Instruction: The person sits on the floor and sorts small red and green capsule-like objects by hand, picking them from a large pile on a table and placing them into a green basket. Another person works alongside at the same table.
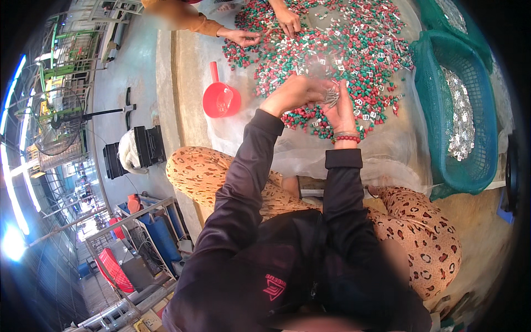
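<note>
Small silver metal pieces [331, 97] rest in my right hand [342, 112], which is cupped with the fingers curled up around them. My left hand [294, 93] reaches across to it, fingers bent together at the pieces; whether something is pinched in them is hard to make out. Beneath both hands spreads a wide heap of red and green pebble-like pieces [362, 83], with silver metal parts mixed through it. The heap lies on a whitish translucent sheet [298, 155].
A red plastic dipper [213, 99] sits left of the heap. Across it, a co-worker's two hands [241, 37] touch the pieces. At right, a netted teal basket [459, 180] holds silver parts, with another behind it. A fan [58, 116] and a cart [149, 232] stand at left.
</note>
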### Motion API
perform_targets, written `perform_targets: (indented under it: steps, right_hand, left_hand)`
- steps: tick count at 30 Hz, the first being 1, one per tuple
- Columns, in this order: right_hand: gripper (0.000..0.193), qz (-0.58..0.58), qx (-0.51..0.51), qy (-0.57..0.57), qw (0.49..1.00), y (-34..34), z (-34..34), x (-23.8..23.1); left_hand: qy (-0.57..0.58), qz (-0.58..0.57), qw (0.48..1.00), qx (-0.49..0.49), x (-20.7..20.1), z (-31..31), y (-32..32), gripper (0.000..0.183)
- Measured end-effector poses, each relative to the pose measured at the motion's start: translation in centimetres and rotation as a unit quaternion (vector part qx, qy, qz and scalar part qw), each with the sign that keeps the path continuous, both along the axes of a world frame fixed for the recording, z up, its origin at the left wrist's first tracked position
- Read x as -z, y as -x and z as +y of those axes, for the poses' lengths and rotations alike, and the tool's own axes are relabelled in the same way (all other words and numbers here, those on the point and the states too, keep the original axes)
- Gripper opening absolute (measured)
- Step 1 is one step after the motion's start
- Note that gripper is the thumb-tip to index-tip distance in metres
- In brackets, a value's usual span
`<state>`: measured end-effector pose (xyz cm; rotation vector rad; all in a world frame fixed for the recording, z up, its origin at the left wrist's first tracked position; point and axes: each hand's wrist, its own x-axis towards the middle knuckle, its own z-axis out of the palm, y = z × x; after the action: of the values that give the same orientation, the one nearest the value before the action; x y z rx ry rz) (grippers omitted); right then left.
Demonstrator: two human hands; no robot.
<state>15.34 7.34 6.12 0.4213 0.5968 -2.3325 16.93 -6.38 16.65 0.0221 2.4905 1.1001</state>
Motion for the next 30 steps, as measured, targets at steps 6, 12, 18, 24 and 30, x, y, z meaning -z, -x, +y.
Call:
perform_targets:
  steps: [6, 12, 18, 24, 30]
  right_hand:
    - [0.045, -0.042, -0.004, 0.135, 0.990, -0.3, -0.1, 1.3]
    - [0.025, -0.119, 0.045, 0.139, 0.982, 0.3, 0.3, 3.1]
    - [0.037, -0.047, 0.031, 0.325, 0.944, 1.0, 3.2, 4.2]
    - [0.055, -0.026, 0.122, 0.205, 0.971, 1.4, 4.3, 3.8]
    - [0.074, 0.001, 0.167, 0.344, 0.924, 1.6, 4.3, 1.9]
  left_hand:
    - [0.147, 0.147, 0.967, 0.148, -0.9, 2.2, 1.0, 0.028]
    - [0.007, 0.083, 0.997, -0.001, 1.2, -0.4, 1.6, 0.032]
    - [0.189, 0.008, 0.977, -0.097, 10.6, -6.3, -1.3, 0.021]
    - [0.273, 0.161, 0.933, -0.168, 21.1, -6.1, -6.8, 0.022]
    - [0.376, 0.145, 0.910, -0.097, 21.5, -5.6, -6.8, 0.018]
